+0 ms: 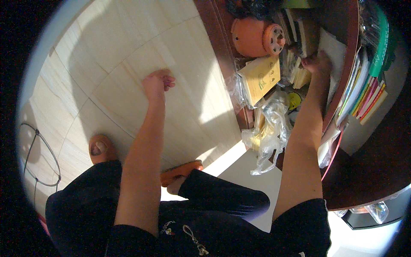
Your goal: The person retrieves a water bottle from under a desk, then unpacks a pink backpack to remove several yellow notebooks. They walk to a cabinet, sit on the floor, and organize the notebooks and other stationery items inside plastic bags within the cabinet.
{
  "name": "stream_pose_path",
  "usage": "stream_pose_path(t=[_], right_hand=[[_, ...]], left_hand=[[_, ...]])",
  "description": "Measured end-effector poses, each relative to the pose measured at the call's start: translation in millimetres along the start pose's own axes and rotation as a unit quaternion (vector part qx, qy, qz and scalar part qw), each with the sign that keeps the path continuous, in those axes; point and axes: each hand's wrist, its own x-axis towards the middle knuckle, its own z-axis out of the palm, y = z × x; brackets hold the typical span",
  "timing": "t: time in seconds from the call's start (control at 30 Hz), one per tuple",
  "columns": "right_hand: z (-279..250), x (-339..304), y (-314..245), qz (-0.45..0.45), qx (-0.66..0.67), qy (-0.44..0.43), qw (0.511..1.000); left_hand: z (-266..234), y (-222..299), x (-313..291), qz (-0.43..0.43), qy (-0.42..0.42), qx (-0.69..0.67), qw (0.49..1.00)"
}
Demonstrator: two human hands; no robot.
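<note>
My left hand [158, 83] hangs over the pale tiled floor with its fingers curled in and nothing visible in them. My right hand [317, 64] reaches into a dark wooden shelf compartment. Its fingers are bent at the lower end of a dark, book-like block [307, 37]; whatever they grip is hidden. Beside that hand stand several yellowed books [297, 73] with their edges showing. Left of them lies a yellow-covered book [260, 79], partly in clear plastic. An orange plastic flowerpot [254, 37] rests on its side above it, its holed base facing right.
A crumpled clear plastic bag [274, 128] spills over the shelf's front edge, near a small yellow round thing [294, 100]. Right of a wooden divider [349, 81] stand thin coloured booklets [370, 100] and a green package [380, 47]. A black wire frame [43, 158] stands at far left.
</note>
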Motion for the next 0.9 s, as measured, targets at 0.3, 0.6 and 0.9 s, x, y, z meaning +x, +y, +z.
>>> stream_pose_path(t=[0.3, 0.6, 0.9], right_hand=[[22, -9, 9, 0.102, 0.067, -0.059, 0.991], [48, 11, 23, 0.042, -0.010, -0.029, 0.999], [3, 14, 38, -0.060, 0.137, -0.241, 0.959]], left_hand=[[-1, 0, 0, -0.006, -0.008, 0.008, 1.000], [1, -2, -1, 0.000, -0.001, 0.011, 1.000], [2, 1, -1, 0.001, 0.003, 0.022, 1.000]])
